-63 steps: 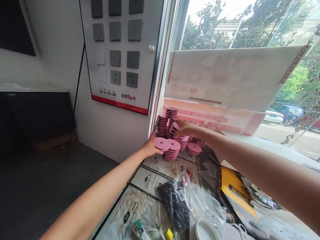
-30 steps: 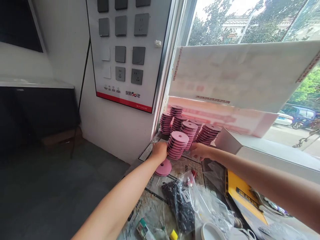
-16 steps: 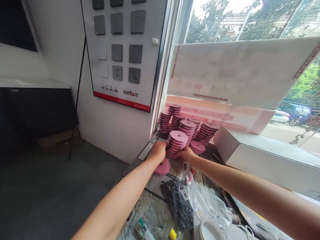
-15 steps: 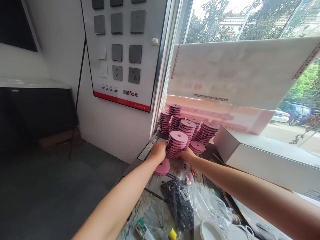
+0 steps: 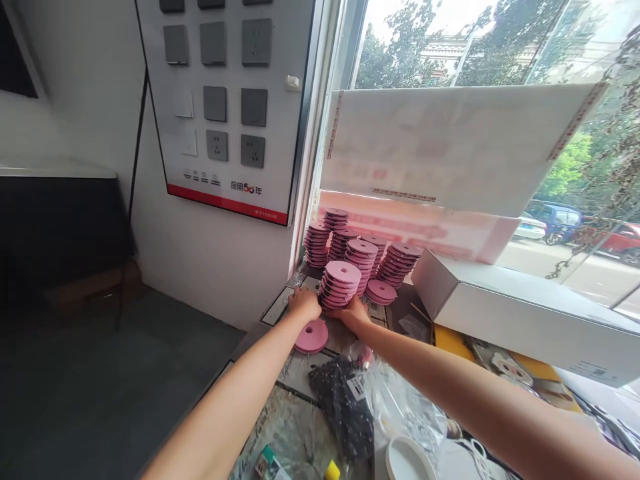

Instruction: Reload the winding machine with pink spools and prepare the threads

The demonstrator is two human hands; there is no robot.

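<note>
Front pink stack centred between hands | left hand at its 8 o'clock, fingers curled; right hand at 5; grip untellable | rear stacks standing, 11–2 o'clock | apparently left: lone disc at 7, low pile at 3

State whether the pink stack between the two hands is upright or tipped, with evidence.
Upright: the pink stack rises layer on layer, its holed top facing up; left hand and right hand are at its base.

The discs are pink, the box white.
</note>
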